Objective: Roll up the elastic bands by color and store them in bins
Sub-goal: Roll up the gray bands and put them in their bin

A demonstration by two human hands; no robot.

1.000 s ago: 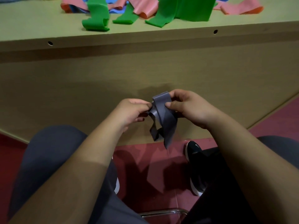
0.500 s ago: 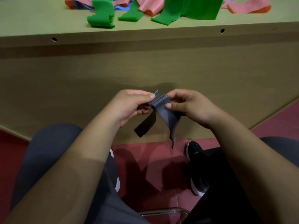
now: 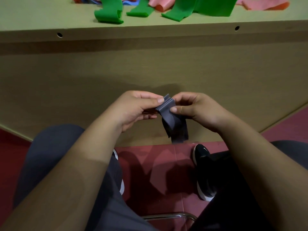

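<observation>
Head view, left to right:

1. My left trouser leg [image 3: 50, 155], dark grey, fills the lower left, over the red floor [image 3: 158, 164].
2. The tabletop [image 3: 41, 17] runs across the top of the frame. Loose green bands [image 3: 108, 14] lie on it near its front edge, with a sliver of a blue band [image 3: 130, 2] showing behind them.
3. My left hand [image 3: 133, 109] is held in front of the table's front panel [image 3: 83, 77]. Its thumb and forefinger pinch the left edge of the grey band [image 3: 168, 114], and the other fingers curl beneath.
4. The grey band sits between my two hands, below the level of the tabletop. Its upper end is gathered into a few stacked folds, and its loose tail hangs straight down, clear of the floor.
5. My right hand [image 3: 196, 110] pinches the band's right edge between thumb and forefinger, fingers curled, close to my left hand.
6. A black shoe [image 3: 203, 172] with a white sole rests on the floor below the band's tail, and a metal chair rail [image 3: 166, 215] crosses the bottom.
7. Pink bands [image 3: 265, 5] lie on the tabletop at the far right, partly under the green ones.
</observation>
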